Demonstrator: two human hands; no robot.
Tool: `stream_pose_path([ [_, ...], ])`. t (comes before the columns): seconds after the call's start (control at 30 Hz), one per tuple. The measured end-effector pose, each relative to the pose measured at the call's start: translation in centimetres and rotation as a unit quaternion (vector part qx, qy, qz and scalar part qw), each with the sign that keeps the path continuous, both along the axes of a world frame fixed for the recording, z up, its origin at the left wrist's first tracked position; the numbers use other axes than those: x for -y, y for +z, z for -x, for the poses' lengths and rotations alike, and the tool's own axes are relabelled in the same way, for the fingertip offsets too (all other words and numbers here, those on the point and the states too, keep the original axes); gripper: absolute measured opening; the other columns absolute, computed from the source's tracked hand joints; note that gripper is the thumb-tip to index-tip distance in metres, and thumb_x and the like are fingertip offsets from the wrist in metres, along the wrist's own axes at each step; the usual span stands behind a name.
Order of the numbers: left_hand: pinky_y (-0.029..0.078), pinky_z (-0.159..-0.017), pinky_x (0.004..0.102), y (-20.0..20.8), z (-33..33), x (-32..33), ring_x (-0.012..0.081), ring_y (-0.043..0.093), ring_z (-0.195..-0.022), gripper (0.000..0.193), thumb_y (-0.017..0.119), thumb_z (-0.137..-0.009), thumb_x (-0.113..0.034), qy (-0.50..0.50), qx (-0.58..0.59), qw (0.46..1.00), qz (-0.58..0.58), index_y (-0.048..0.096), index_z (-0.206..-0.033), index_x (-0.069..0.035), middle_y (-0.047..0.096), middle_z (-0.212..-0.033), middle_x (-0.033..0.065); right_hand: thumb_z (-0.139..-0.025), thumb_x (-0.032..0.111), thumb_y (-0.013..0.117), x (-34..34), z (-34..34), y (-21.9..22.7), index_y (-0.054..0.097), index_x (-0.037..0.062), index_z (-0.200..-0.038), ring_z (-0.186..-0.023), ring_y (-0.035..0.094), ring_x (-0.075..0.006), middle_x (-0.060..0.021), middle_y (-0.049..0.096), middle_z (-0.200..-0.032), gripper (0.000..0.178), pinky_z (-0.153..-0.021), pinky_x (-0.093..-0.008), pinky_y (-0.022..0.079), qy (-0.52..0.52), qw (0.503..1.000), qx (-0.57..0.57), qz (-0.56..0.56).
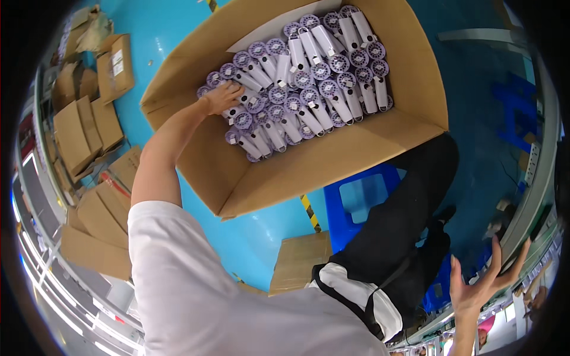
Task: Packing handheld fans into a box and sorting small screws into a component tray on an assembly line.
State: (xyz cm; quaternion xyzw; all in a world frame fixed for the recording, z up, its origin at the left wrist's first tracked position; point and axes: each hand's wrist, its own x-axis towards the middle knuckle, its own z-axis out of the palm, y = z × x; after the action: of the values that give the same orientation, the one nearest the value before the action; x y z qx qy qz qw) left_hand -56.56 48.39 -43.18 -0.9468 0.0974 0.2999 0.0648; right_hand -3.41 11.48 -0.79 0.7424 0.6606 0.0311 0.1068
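Two hands, head view: a person's own bare left and right hands, seen from above.
Handheld fans: dozens, white handles with round purple heads [309, 95], packed in slanting rows inside a large open cardboard box [332, 157] at upper centre.
Left hand [222, 98]: reaches over the box's left side, palm down, fingers slightly bent on the leftmost fans; whether it grips one, I cannot tell.
Right hand [480, 288]: at lower right, well apart from the box, open, fingers spread upward, near a pale workbench edge [522, 213].
Blue stool [337, 222]: just below the box, beside a black-trousered leg [409, 202].
Left edge: flattened brown cartons [80, 133] heaped on the blue floor [249, 243].
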Motion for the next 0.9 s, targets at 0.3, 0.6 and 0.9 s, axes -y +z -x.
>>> stream_pose_path([
  [0.3,0.023,-0.123,0.0427,-8.9,-1.4,-4.2,0.0272,0.035,-0.143,0.016,0.061,-0.085,-0.024,-0.040,0.039,0.990,0.130,0.072,-0.096,-0.019,0.041,-0.154,0.0082,-0.087,0.058,0.066,0.4,0.2,0.4,0.049,0.0146,-0.141,-0.149,0.020,-0.0444,-0.0208,0.018,-0.154,0.072,-0.114,-0.0593,0.035,-0.013,0.998,0.043,0.034],
  [0.6,0.019,-0.125,0.0452,-7.6,-3.8,0.3,0.0251,0.017,-0.154,0.030,0.057,-0.091,-0.016,0.099,0.039,0.994,-0.005,0.068,-0.117,-0.010,0.021,-0.166,0.0040,-0.087,0.058,0.067,0.9,0.3,0.7,0.050,0.0140,-0.140,-0.147,0.025,-0.0438,-0.0196,0.020,-0.153,0.070,-0.112,-0.0591,0.039,-0.017,0.997,0.064,0.036],
  [0.9,0.029,-0.118,0.0516,-1.4,-5.2,6.1,0.0363,0.033,-0.144,0.044,0.061,-0.086,-0.008,0.498,0.179,0.845,-0.081,0.057,-0.130,-0.004,0.034,-0.154,0.0229,-0.079,0.052,0.080,-0.4,0.6,0.5,0.057,0.0093,-0.134,-0.146,0.021,-0.0459,-0.0211,0.017,-0.157,0.074,-0.113,-0.0550,0.036,-0.035,0.998,-0.041,0.009],
])
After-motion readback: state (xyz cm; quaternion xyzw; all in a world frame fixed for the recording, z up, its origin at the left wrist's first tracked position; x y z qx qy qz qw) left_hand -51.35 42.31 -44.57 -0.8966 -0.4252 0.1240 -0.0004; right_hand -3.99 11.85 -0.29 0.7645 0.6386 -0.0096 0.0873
